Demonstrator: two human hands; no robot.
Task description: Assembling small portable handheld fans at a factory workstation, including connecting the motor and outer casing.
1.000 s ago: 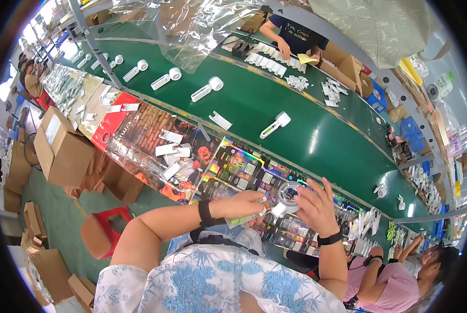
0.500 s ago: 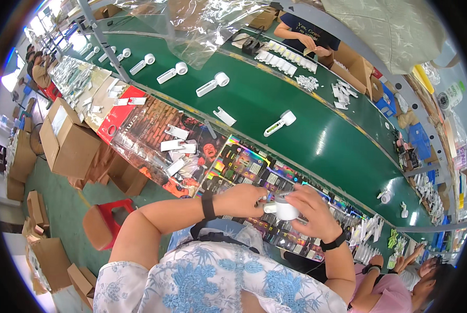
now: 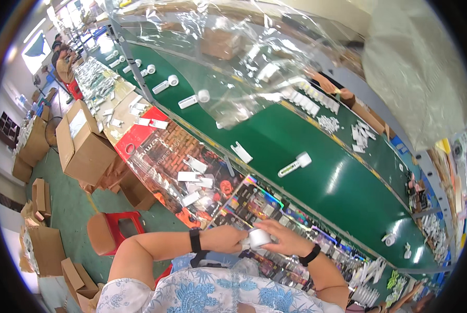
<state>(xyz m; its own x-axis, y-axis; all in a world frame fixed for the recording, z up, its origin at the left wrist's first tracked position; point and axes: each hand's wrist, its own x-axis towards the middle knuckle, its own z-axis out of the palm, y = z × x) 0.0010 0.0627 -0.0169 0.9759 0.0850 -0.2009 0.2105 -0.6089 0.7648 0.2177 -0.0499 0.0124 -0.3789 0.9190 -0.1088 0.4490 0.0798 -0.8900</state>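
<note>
Green belt (image 3: 338, 180) beyond patterned surface (image 3: 288, 266) | head view: white gadget (image 3: 259, 238) held just above surface | right grip (image 3: 288, 240) half-closed around its round end; left grip (image 3: 220, 239) curled beside it, hold hidden | probably light, stiff, smooth, crackable; round end seems safest handhold

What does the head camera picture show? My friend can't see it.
A person's right hand holds a round white device, the left hand close beside it. Beyond, white long-handled devices lie on a green surface; cardboard boxes and a red-and-brown chair stand left.
</note>
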